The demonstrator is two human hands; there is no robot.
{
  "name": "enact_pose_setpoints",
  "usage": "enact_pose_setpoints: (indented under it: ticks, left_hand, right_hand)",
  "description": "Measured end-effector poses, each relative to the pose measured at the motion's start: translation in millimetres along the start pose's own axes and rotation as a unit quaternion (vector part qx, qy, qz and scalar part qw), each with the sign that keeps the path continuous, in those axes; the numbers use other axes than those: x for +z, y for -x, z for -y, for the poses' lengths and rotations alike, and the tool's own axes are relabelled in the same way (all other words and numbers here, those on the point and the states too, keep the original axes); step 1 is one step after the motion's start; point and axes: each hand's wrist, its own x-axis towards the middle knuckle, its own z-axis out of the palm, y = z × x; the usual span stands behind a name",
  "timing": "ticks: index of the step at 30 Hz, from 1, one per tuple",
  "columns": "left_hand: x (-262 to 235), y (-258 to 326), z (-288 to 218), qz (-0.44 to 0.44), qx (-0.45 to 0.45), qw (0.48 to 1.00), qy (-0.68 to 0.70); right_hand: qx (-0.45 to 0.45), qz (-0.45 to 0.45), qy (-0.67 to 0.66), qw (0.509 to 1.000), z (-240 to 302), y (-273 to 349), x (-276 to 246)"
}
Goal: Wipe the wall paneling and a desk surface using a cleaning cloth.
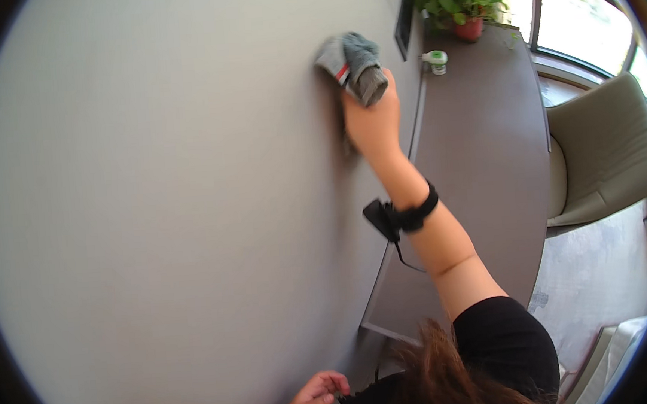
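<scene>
A grey cloth (351, 59) with a red and white stripe is bunched up against the pale grey wall (166, 205). My right hand (375, 123) grips it, and its folds hide most of my fingers. That arm reaches up and forward along the wall, with a black strap and small device (407, 213) around the wrist. Low in the picture, my left hand (313, 399) is held near my body beside the wall. Its fingers are loosely bent, with thumb and forefinger apart, and I see nothing in them.
A long grey-brown desk (476, 131) runs along the wall under my right arm. At its far end stand a potted green plant (461, 1) and a small white-and-green container (437, 62). A dark panel (404, 20) sits on the wall. An olive-beige chair (598, 156) is at the right.
</scene>
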Motion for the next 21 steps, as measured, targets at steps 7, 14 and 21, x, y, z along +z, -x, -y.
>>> enact_pose_setpoints:
  ticks: [7,14,21]
  left_hand:
    - [-1.7,10.6,-0.3,-0.004,0.032,0.997,-0.075]
    - [4.1,47.0,15.6,-0.015,0.050,0.993,-0.106]
    - [1.0,88.6,11.0,-0.146,0.103,0.974,-0.138]
  right_hand:
    - [-0.469,0.148,-0.050,0.869,126.4,154.6,23.5]
    - [0.034,0.053,0.028,0.998,53.3,-61.1,18.8]
    - [-0.542,0.060,-0.063,0.836,196.3,65.0,81.6]
